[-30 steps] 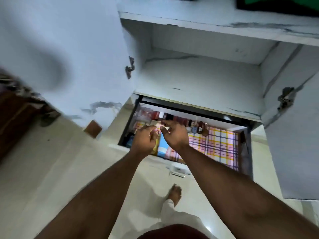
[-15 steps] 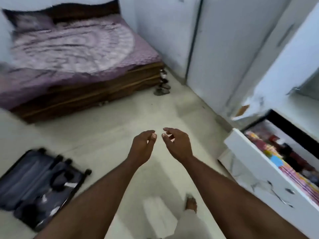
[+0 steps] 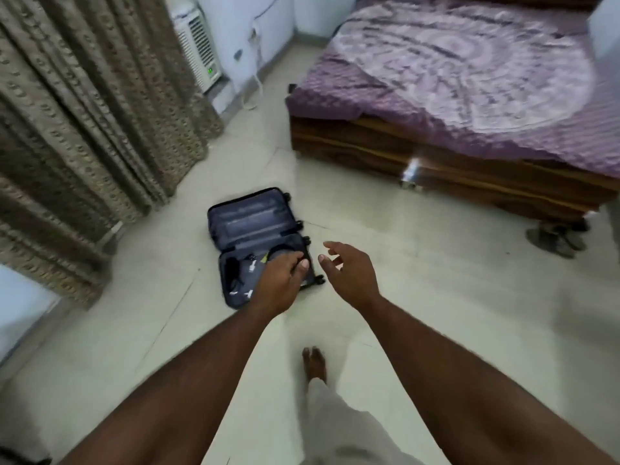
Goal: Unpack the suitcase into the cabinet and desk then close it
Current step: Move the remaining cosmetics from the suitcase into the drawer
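A small dark grey suitcase [image 3: 250, 226] lies open flat on the pale tiled floor, some way ahead of me. Its near half holds a few small dark and white items, among them a round dark thing; the far half looks bare. My left hand [image 3: 280, 283] hangs in the air in front of the suitcase's near half, fingers loosely curled, holding nothing. My right hand [image 3: 350, 276] is beside it to the right, fingers spread and relaxed, also holding nothing. Neither the cabinet nor the desk is in view.
A bed [image 3: 469, 95] with a purple patterned cover stands at the back right. Brown curtains [image 3: 84, 112] hang at the left, with a white cooler [image 3: 198, 45] behind them. Sandals [image 3: 553, 236] lie by the bed's corner. My bare foot [image 3: 313, 364] is on the floor below.
My view has swung away from the open cabinet drawer, past the bed, onto the suitcase. Both hands left the drawer and now hold nothing, out in front of me.
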